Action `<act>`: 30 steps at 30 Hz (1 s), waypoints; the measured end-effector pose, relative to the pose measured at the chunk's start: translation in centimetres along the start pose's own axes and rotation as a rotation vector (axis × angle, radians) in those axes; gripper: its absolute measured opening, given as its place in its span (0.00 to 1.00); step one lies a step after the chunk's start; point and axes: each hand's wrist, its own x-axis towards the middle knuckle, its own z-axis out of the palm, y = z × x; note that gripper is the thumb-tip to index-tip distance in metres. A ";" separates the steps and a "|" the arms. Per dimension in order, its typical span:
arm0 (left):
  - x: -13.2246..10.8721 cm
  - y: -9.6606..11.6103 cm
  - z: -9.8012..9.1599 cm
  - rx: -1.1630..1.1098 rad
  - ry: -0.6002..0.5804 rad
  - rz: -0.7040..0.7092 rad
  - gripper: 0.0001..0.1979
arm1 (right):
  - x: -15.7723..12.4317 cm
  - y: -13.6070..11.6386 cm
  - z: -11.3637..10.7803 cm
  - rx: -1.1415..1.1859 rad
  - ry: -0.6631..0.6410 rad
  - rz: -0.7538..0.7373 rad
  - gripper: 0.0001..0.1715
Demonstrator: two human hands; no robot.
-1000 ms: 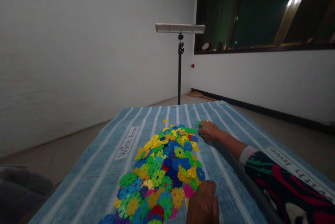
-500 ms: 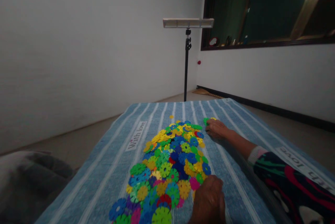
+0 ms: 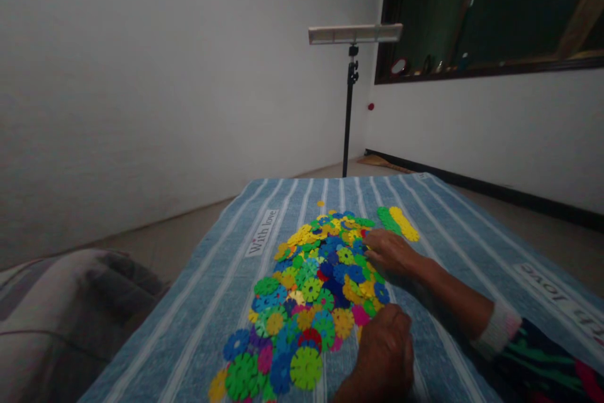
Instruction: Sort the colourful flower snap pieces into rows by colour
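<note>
A long pile of colourful notched plastic discs (image 3: 311, 290) lies on a blue striped cloth (image 3: 207, 302). My right hand (image 3: 394, 255) reaches in from the right to the pile's far right edge, its fingers bent down by a red and blue disc; whether it pinches one is hidden. Nearer the camera, my left hand (image 3: 387, 349) rests at the pile's near right side, fingers curled in, their tips and anything in them hidden. Beyond my right hand lie a green row of discs (image 3: 388, 219) and a yellow row of discs (image 3: 404, 224), side by side.
A single yellow disc (image 3: 321, 204) lies beyond the pile. Past the cloth's far edge stands a lamp on a black pole (image 3: 348, 120). Grey fabric (image 3: 89, 309) bulges at the left. A dark window (image 3: 500, 13) is at upper right.
My right hand has come back from the far green and yellow discs to the pile's edge, uncovering both rows. My left hand stays beside the pile. The view has shifted slightly.
</note>
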 end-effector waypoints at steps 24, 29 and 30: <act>-0.1 1.4 -0.6 -0.012 -0.045 0.039 0.14 | -9.5 -3.1 5.1 0.816 0.351 0.356 0.18; -0.3 1.2 -0.5 0.041 -0.056 0.058 0.14 | -10.7 -3.4 5.9 0.832 0.409 0.427 0.20; -0.3 1.1 -0.4 0.053 -0.056 0.068 0.14 | -10.9 -3.5 6.0 0.838 0.419 0.429 0.20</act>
